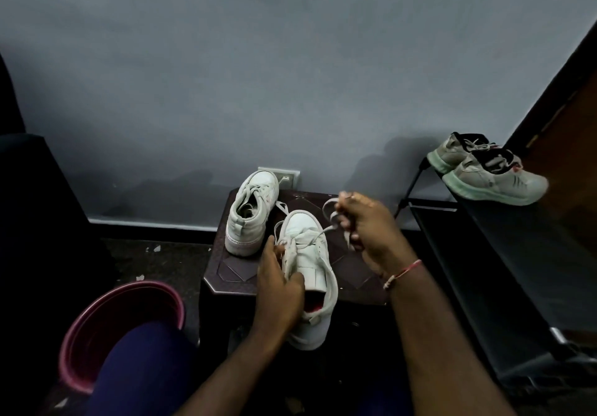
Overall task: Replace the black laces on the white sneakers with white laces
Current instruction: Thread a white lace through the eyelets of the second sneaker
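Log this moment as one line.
left hand: holds near sneaker | right hand: grips white lace | far sneaker: white-laced, on stool

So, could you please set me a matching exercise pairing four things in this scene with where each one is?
Things: 1 near sneaker; 2 white lace; 3 grey trainers; 4 pink basin.
Places: A on the floor, left; B on the black rack, right; C gripped by the left hand; D pinched in the right hand.
Pairs: 1-C, 2-D, 3-B, 4-A.
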Demonstrator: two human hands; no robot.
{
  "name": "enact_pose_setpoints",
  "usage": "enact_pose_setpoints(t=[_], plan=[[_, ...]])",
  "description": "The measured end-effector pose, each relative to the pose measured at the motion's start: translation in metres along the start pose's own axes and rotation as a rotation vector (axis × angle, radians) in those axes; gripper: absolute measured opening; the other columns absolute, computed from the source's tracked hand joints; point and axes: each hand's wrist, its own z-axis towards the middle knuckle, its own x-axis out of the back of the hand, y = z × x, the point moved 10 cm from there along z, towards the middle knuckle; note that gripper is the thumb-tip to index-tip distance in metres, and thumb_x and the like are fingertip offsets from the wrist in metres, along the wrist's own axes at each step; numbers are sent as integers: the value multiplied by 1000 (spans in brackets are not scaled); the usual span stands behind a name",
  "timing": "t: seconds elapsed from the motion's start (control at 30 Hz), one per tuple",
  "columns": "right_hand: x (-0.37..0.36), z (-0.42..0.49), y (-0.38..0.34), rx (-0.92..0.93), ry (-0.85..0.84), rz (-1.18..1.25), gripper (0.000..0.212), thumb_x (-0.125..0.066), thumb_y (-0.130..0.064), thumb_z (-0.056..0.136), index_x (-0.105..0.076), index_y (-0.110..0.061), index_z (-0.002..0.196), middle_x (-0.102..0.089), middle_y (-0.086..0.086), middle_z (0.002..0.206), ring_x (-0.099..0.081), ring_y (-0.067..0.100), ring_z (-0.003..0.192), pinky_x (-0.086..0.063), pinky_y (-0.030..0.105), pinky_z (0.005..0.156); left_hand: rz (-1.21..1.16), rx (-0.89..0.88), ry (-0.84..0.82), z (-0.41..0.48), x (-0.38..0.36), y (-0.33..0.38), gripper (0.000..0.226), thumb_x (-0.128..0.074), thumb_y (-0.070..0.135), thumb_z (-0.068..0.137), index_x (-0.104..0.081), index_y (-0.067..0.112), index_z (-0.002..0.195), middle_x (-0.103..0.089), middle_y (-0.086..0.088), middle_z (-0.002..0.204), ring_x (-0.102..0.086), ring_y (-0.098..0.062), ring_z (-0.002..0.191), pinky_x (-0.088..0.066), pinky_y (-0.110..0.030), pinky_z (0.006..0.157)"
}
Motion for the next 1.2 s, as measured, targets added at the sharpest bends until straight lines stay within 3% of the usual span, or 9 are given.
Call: enact_pose_setpoints(t=[0.23, 0.33, 0.47, 0.63, 0.73, 0.87, 0.97, 1.07, 1.2], plan=[[-34, -5, -3, 139, -195, -495, 29, -54, -21, 99, -55, -15, 71, -57, 3, 59, -52, -3, 51, -35, 10, 47, 238, -390, -246, 14, -13, 63, 79, -58, 27, 72, -33, 20, 147, -44, 18, 139, -38, 5, 132, -32, -19, 109], [-37, -3, -16, 166, -189, -449, 28, -60, -18, 96, -58, -18, 67, -58, -3, 58, -49, -1, 48, -40, 16, 49, 138, -374, -411, 32, -23, 81, 48, -65, 18, 80, -54, 21, 127, -66, 15, 111, -63, -1, 104, -50, -23, 92], [-8, 10, -25, 179, 71, -254, 18, -74, -29, 76, -62, -22, 87, -62, -2, 68, -52, 9, 51, -41, 24, 51, -71, -262, -220, 62, 4, 96, 16, -60, 6, 92, -67, 13, 80, -69, -3, 68, -66, -13, 62, -53, -27, 64], [16, 11, -14, 94, 215, 297, 29, -34, 9, 77, -50, -13, 86, -58, 7, 73, -38, 9, 49, -25, 20, 44, -68, -85, 94, 88, 57, 77, 9, -58, 11, 94, -63, 14, 87, -68, -10, 83, -66, -26, 79, -57, -36, 71], [10, 12, -5, 69, 210, 290, 36, -28, 16, 83, -51, -12, 84, -63, 7, 70, -47, 10, 50, -32, 21, 47, 434, -313, 76, 78, 53, 95, 44, -63, 9, 83, -53, 15, 125, -59, -7, 120, -57, -21, 110, -47, -40, 99], [-24, 10, -8, 90, 75, 327, 35, -31, 13, 91, -58, -9, 89, -70, 10, 83, -64, 20, 68, -52, 26, 67, 391, -610, -148, 44, 7, 128, 64, -70, 19, 79, -46, 12, 138, -52, 1, 134, -47, -9, 125, -35, -24, 108], [-41, 10, -9, 131, 5, 283, 38, -35, 6, 94, -67, -15, 95, -71, 11, 96, -58, 31, 91, -46, 47, 91, 129, -467, -292, 44, -13, 126, 54, -71, 20, 81, -55, 11, 132, -65, 0, 121, -61, -6, 113, -50, -32, 98], [-43, 9, -8, 139, 16, 216, 40, -35, 6, 96, -66, -17, 101, -67, 10, 115, -61, 29, 113, -47, 44, 103, 22, -367, -195, 52, -7, 118, 26, -69, 15, 84, -69, 11, 109, -74, 0, 98, -70, -10, 93, -56, -38, 87], [-48, 5, -7, 121, -18, 221, 37, -35, 6, 97, -63, -12, 111, -69, 1, 109, -69, 15, 98, -55, 26, 85, -113, -246, -199, 50, -13, 106, 16, -63, -2, 86, -71, 12, 85, -73, -6, 77, -69, -15, 73, -56, -36, 73]])
